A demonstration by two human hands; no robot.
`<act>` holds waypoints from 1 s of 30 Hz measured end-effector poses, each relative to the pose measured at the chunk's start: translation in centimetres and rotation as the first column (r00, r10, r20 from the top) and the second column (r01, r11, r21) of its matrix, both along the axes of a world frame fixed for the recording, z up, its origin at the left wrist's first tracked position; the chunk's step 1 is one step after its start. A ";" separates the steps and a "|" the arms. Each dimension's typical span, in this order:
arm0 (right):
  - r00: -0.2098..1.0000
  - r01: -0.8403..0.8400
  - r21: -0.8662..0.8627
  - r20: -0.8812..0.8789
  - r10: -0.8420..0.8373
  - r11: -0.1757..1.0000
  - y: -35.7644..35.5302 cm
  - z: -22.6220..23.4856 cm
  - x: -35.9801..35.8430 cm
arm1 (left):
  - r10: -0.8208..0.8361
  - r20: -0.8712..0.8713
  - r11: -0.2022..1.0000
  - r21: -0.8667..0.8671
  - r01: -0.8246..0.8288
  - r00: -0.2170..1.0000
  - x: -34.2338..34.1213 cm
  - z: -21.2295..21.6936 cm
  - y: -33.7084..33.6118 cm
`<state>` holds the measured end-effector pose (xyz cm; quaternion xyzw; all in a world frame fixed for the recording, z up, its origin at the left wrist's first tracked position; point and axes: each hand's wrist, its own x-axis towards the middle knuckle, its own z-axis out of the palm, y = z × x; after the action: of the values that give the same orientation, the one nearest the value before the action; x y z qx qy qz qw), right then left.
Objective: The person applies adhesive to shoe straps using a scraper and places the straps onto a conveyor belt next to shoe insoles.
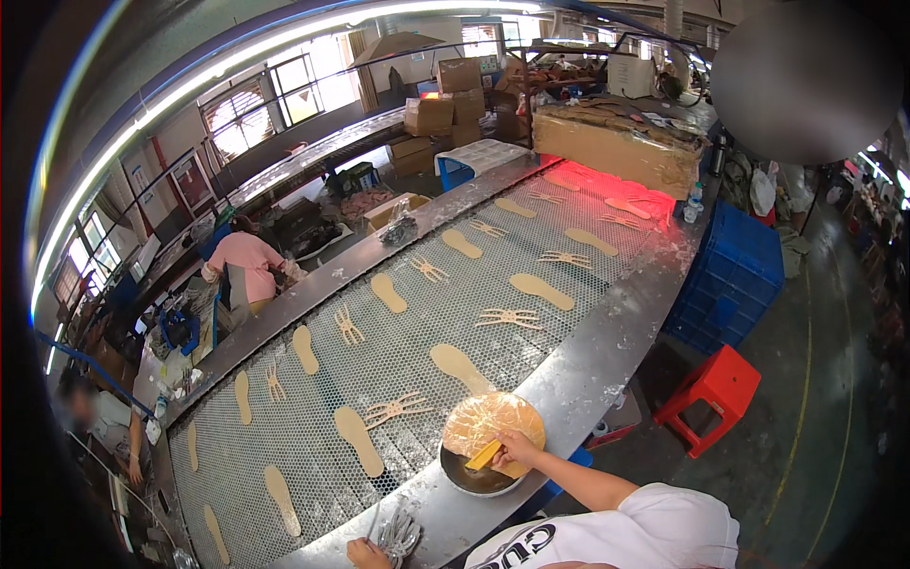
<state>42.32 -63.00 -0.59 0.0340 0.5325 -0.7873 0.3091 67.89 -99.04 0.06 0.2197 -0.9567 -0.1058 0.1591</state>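
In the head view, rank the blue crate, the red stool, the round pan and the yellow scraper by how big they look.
1. Blue crate, largest.
2. Red stool and round pan look about alike; the pan sits nearer the camera, so no ranking.
3. Yellow scraper in the right hand, smallest.
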 end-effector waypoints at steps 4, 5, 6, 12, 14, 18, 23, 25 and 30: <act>1.000 0.020 -0.002 0.002 -0.020 1.000 0.4 -0.4 -0.1 | -0.043 -0.142 0.994 -0.104 0.028 0.989 -1.1 2.8 -0.2; 1.000 0.011 0.002 0.000 -0.011 1.000 0.3 -0.4 -0.2 | -0.016 -0.096 0.992 -0.128 0.003 0.995 -1.1 3.8 -0.2; 1.000 -0.007 0.004 -0.002 0.007 1.000 0.0 -0.4 -0.2 | -0.010 -0.095 0.991 -0.133 -0.003 0.995 -0.6 2.9 -1.1; 1.000 -0.019 0.002 -0.022 0.019 1.000 -0.1 0.0 0.0 | 0.120 -0.039 0.987 0.108 -0.115 0.992 0.8 0.4 -2.1; 0.999 -0.023 0.010 -0.025 0.024 1.000 0.0 0.2 0.1 | 0.056 0.048 0.985 0.162 -0.063 0.997 1.2 0.4 -1.6; 1.000 -0.003 0.043 -0.001 0.003 0.999 0.3 0.2 0.1 | -0.045 0.173 0.976 0.218 0.006 0.984 1.1 2.1 1.7; 0.999 -0.019 0.012 -0.037 0.020 1.000 1.0 0.0 -0.4 | -0.076 -0.043 0.992 0.098 0.080 0.996 -0.3 -2.4 5.0; 0.997 -0.053 0.011 -0.048 0.054 0.999 0.3 -0.2 -0.3 | -0.033 -0.080 0.996 0.079 0.040 0.996 -0.1 -2.2 5.8; 0.999 -0.016 0.031 -0.037 0.017 0.999 -0.2 -0.3 -0.1 | -0.051 -0.016 0.998 -0.041 0.050 0.999 -0.5 -1.6 6.2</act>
<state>42.26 -63.24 -0.85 0.0195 0.5505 -0.7769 0.3051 67.38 -92.83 -1.59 0.1913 -0.9625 -0.0923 0.1688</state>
